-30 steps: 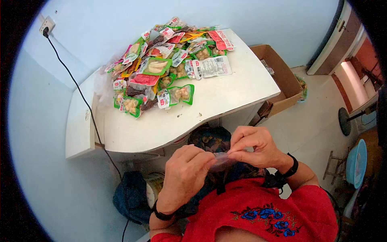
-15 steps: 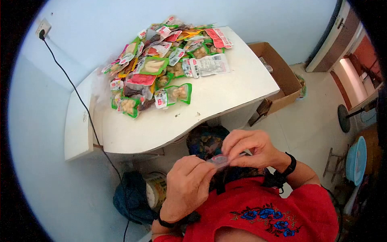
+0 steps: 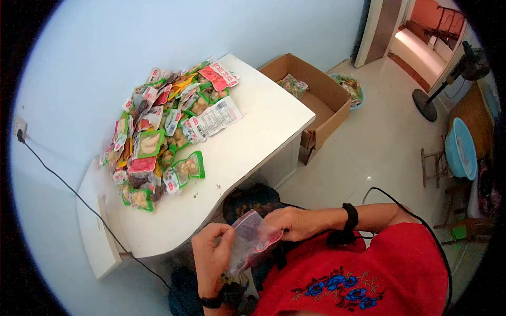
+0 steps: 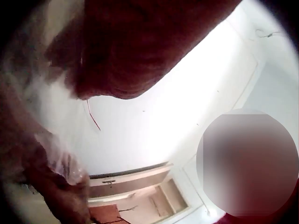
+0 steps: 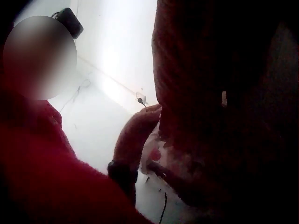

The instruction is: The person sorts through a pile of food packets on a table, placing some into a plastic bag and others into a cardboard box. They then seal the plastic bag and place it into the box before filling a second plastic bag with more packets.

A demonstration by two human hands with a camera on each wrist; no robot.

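Between the two hands, in front of the red shirt, hangs a clear plastic zip bag (image 3: 243, 243) with a red strip along its top and red print on its side. My left hand (image 3: 212, 252) grips its left edge, thumb toward the bag. At its right side my right hand (image 3: 295, 223) holds the plastic with curled fingers, the fingertips partly hidden behind the bag. The right wrist view shows the bag (image 5: 154, 151) beside the left hand, mostly in shadow. In the left wrist view the thin plastic (image 4: 65, 161) is blurred.
A heap of small sealed food packets (image 3: 158, 131) covers the back of the white table (image 3: 247, 137). Beyond stand an open cardboard box (image 3: 329, 113) and a blue basin (image 3: 460, 150). A black cord (image 3: 79, 192) runs down across the table's left side. A fan (image 3: 426, 104) stands on the floor.
The hands first pinched the bag close together; now it hangs spread out between them, and the hands have moved left and down in view. The head view has swung to the right.
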